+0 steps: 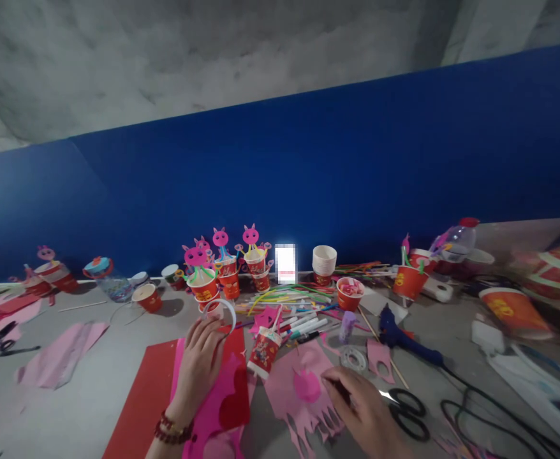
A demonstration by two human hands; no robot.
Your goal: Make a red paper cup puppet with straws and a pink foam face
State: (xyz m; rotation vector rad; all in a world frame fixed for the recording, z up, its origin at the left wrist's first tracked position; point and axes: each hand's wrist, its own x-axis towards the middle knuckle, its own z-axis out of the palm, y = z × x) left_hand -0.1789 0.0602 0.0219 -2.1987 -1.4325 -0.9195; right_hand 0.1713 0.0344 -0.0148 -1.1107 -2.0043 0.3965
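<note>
My left hand (202,357) is closed on a white curved strip (233,313) that looks like a ring of paper or tape, held above red and bright pink paper sheets (150,389). At the lower right, my right hand (356,401) has its fingertips pinched together beside a bright pink paper circle (307,386). Whether anything sits in that pinch is hidden. Under the circle lies a cut-up light pink sheet (280,382) with ragged strips. Between my hands, a decorated red-and-white paper cup (265,352) leans over on its side.
Paper cups with pink cat-like figures (220,239) stand at the back. Markers (303,326) lie in the middle. On the right are scissors (408,414), a tape roll (354,359) and a blue glue gun (409,341) with its cord. White cups (324,260) are stacked behind.
</note>
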